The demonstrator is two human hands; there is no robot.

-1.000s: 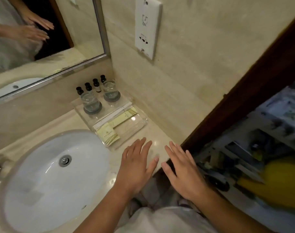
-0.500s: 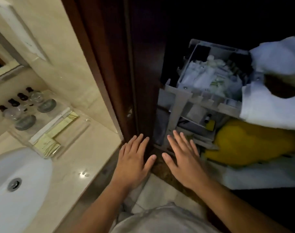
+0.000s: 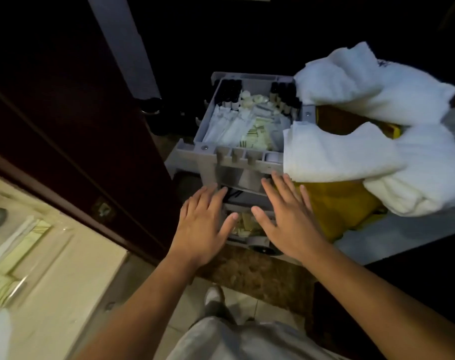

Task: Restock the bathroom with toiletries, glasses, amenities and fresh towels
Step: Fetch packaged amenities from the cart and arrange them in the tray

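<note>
A grey housekeeping cart [image 3: 192, 154] stands just outside the doorway. Its top tray [image 3: 249, 76] holds white sachets, pale packets [image 3: 252, 137] and rows of small dark bottles [image 3: 230, 93]. White towels [image 3: 338, 152] are heaped over the cart's right side, above a yellow bag [image 3: 343, 203]. My left hand [image 3: 203, 227] and my right hand [image 3: 288, 216] hover side by side in front of the cart's lower shelves, fingers straight and spread, holding nothing.
The dark wooden door [image 3: 73, 120] with its metal handle [image 3: 151, 106] stands open on the left. At lower left is the beige counter [image 3: 65, 281] with the clear amenity tray [image 3: 18, 258]. My shoe [image 3: 214, 297] is on the tiled floor.
My view has swung right from the sink and counter to the cart outside the door. Both hands stay flat and empty and now hover in front of the cart.
</note>
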